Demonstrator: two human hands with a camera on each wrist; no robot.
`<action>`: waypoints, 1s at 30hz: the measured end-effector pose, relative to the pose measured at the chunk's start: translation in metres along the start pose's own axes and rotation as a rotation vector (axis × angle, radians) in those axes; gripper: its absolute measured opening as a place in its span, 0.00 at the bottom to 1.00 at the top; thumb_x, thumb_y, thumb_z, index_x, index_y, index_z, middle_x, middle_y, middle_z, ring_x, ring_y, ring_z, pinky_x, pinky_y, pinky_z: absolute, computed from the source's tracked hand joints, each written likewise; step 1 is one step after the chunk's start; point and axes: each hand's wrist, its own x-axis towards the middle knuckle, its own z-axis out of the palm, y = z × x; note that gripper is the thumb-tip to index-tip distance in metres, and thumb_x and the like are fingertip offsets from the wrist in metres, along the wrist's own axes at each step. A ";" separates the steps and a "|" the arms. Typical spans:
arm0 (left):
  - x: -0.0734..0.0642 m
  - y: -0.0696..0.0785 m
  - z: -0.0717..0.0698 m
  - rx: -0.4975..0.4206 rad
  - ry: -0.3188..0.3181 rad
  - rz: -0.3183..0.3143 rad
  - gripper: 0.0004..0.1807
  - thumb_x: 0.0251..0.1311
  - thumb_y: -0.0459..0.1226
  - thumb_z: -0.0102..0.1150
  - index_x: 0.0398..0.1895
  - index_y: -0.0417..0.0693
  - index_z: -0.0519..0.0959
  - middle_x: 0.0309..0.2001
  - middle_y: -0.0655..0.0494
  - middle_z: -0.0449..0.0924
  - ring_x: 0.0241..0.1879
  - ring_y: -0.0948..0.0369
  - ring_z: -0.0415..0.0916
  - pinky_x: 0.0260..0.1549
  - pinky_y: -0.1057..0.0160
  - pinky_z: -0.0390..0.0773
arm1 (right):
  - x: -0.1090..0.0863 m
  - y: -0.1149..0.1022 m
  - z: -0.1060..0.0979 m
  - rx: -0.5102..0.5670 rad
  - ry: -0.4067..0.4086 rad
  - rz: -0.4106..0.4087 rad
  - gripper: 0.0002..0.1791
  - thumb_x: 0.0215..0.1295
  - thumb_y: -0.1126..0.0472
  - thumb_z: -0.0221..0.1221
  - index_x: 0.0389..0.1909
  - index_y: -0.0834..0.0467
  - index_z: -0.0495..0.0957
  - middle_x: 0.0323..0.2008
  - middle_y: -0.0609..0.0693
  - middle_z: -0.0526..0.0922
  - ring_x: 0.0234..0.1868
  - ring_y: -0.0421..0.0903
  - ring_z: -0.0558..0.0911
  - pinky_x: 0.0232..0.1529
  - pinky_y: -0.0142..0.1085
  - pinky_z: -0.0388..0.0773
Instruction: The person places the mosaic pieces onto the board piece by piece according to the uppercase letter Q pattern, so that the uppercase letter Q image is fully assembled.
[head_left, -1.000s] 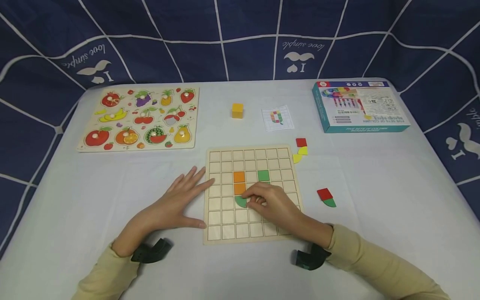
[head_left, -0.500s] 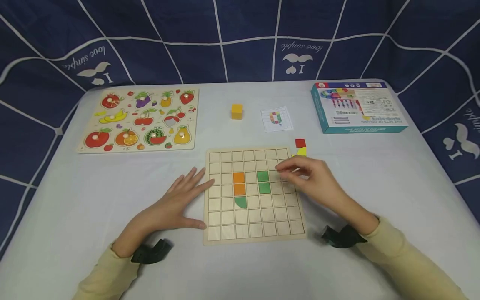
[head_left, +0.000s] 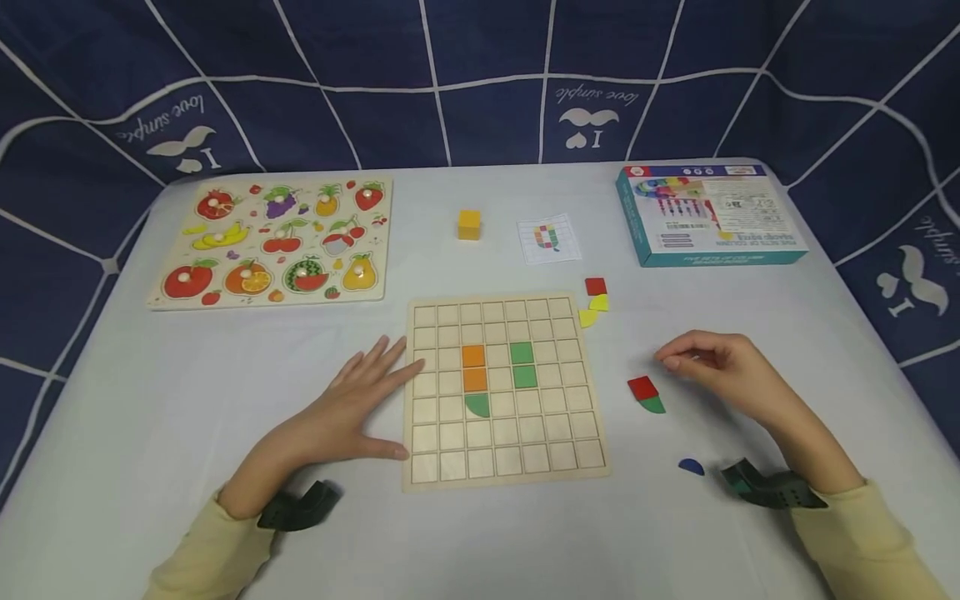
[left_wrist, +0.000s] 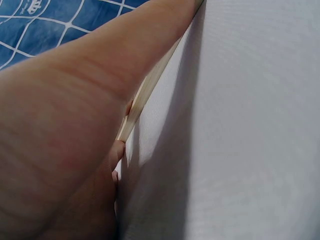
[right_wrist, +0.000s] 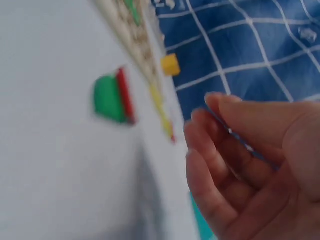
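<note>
My left hand (head_left: 348,408) lies with fingers spread on the table, its index fingertip and thumb against the left edge of the wooden grid board (head_left: 435,460). The board bears two orange squares (head_left: 474,379), two green squares (head_left: 525,377) and a green quarter-circle (head_left: 477,406). My right hand (head_left: 731,367) hovers right of the board with loosely curled fingers. In the right wrist view a thin gap shows between the thumb and fingers (right_wrist: 207,185), with nothing held. Nearest to this hand lie a red square (head_left: 642,387) and a green quarter-circle piece (head_left: 653,405), touching each other.
A blue half-circle (head_left: 692,467) lies near my right wrist. Another red square (head_left: 596,286) and two yellow pieces (head_left: 598,302) sit by the board's upper right corner. Farther back are a fruit puzzle (head_left: 273,298), a yellow cube (head_left: 468,225), a pattern card (head_left: 568,250) and a box (head_left: 720,260).
My right hand has moved from over the green quarter-circle on the board, across the upper right, to the table on the right. The blue half-circle has come into view. The left hand stays put.
</note>
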 end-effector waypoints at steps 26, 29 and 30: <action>0.000 0.001 -0.001 -0.005 0.000 0.000 0.60 0.36 0.60 0.72 0.73 0.54 0.52 0.74 0.50 0.34 0.70 0.52 0.25 0.63 0.45 0.32 | -0.010 0.023 0.028 -0.201 0.030 -0.133 0.23 0.38 0.76 0.72 0.39 0.57 0.83 0.29 0.44 0.72 0.26 0.40 0.67 0.22 0.28 0.65; 0.000 0.001 -0.001 -0.005 0.001 0.001 0.60 0.35 0.60 0.72 0.73 0.54 0.52 0.74 0.49 0.34 0.70 0.52 0.25 0.63 0.45 0.32 | -0.009 0.023 0.030 -0.222 0.035 -0.131 0.23 0.38 0.76 0.72 0.39 0.57 0.82 0.28 0.44 0.71 0.26 0.40 0.67 0.22 0.28 0.65; 0.000 0.001 -0.001 -0.005 0.003 0.002 0.60 0.35 0.60 0.72 0.73 0.53 0.52 0.74 0.49 0.35 0.70 0.52 0.25 0.63 0.45 0.32 | -0.009 0.022 0.030 -0.226 0.036 -0.128 0.23 0.38 0.76 0.72 0.39 0.57 0.82 0.28 0.44 0.71 0.26 0.40 0.67 0.22 0.28 0.65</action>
